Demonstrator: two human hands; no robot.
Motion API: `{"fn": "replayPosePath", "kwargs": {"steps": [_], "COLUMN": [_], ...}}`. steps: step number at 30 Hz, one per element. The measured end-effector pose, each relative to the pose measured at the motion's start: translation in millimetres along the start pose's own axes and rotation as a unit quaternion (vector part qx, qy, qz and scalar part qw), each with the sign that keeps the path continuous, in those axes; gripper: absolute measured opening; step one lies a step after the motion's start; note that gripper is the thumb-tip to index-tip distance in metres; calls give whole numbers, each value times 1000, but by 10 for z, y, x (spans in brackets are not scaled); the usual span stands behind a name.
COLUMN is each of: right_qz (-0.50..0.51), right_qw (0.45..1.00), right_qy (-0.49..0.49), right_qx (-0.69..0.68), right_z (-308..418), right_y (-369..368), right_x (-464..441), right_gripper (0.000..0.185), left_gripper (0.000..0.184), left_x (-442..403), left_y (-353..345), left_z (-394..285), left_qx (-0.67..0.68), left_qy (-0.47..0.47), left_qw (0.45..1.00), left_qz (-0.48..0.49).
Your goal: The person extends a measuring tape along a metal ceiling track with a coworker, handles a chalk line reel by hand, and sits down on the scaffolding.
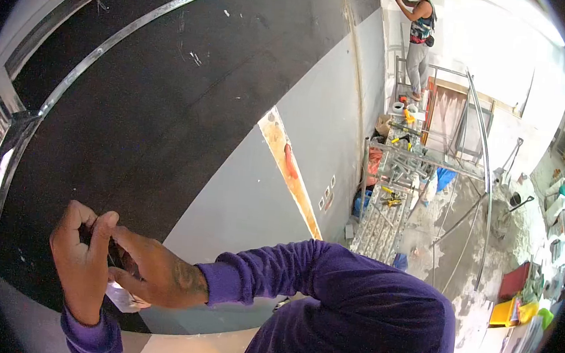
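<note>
Both of my hands are raised together at the lower left, in front of a black wall (pixel 147 119). My left hand (pixel 84 247) has its fingers bent, the thumb and fingertips meeting the other hand. My right hand (pixel 156 269), reaching in from the right in a purple sleeve, has curled fingers around something dark that I cannot make out. A whitish translucent piece (pixel 124 299) shows just below the fingers. A metal channel strip (pixel 100 49) curves along the wall above and left of my hands.
Another person (pixel 420 45) stands on a scaffold at the top right. The scaffold platform (pixel 375 227) holds tools and bags. A shovel (pixel 522 203) and colored containers (pixel 503 312) lie at the right. A wooden strip (pixel 290 167) crosses the grey wall.
</note>
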State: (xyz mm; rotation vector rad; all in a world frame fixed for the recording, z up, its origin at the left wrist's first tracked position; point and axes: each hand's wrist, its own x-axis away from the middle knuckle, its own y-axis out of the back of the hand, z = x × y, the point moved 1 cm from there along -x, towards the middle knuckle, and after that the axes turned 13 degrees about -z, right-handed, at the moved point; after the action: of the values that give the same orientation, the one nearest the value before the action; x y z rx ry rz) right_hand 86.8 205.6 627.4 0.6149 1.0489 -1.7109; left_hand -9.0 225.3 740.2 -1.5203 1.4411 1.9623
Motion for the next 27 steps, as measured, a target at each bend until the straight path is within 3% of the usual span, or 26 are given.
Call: {"fn": "replayPosePath", "kwargs": {"steps": [5, 8, 11, 14, 17, 23, 27], "right_qz": [1, -32, 20, 10, -26, -40, 21], "right_qw": [999, 997, 987, 990, 999, 996, 998], "right_qy": [-37, -6, -150, -112, 21, 36, 34], "right_qx": [-24, -68, -60, -79, -29, -66, -43], "right_z": [-7, -111, -43, -174, -276, -218, -91], "right_y": [27, 8, 130, 95, 41, -51, -46], "right_x": [-55, -82, -136, -110, -105, -167, -242], "right_gripper": [46, 41, 41, 45, 48, 56, 60], "left_gripper": [34, 33, 33, 32, 31, 30, 31], "left_x": [-4, -38, -39, -23, -42, -84, -115], "left_y": [-122, -143, -148, -151, -177, -15, 136], "left_z": [58, -50, -119, -92, -66, -114, -146], "left_qx": [31, 32, 21, -30, -54, -61, -86], "left_qy": [-24, -35, -7, 4, -30, -62, -51], "left_qw": [998, 998, 999, 998, 995, 993, 991], "left_qz": [-48, -46, -48, -52, -84, -76, -86]}}
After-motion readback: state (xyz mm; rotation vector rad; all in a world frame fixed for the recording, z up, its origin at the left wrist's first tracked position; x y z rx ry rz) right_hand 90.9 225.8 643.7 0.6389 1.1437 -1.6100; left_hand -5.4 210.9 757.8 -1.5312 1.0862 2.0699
